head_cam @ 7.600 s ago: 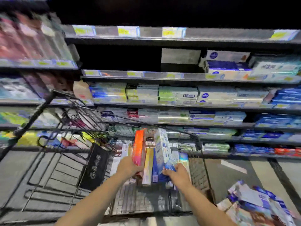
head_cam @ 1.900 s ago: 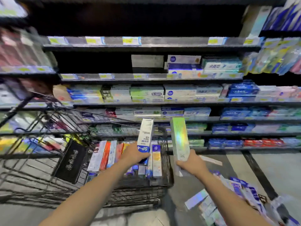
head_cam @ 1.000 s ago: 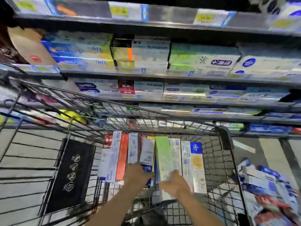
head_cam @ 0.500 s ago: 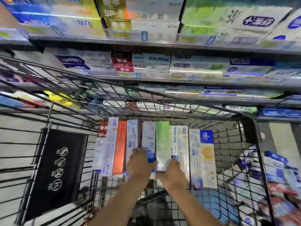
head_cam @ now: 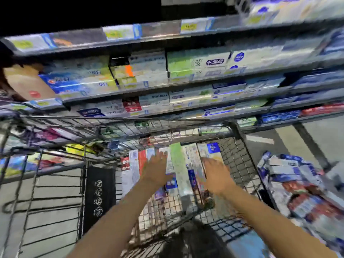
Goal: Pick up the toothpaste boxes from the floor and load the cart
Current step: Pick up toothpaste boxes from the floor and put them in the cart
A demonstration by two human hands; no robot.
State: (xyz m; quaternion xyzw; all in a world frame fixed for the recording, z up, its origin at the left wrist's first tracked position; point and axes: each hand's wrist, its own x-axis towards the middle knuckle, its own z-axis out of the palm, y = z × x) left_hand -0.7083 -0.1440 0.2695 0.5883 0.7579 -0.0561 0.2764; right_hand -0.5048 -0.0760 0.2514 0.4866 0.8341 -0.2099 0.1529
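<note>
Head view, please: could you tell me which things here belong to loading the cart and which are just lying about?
Part of the job:
- cart
- row of boxes in the cart
- pile of boxes on the floor
- left hand
- right hand

Just there:
- shelf stock
- price labels
- black sign

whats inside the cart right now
A row of toothpaste boxes stands side by side in the cart, with the left hand and right hand open over them. Anything beneath the hands and boxes is hidden.
</note>
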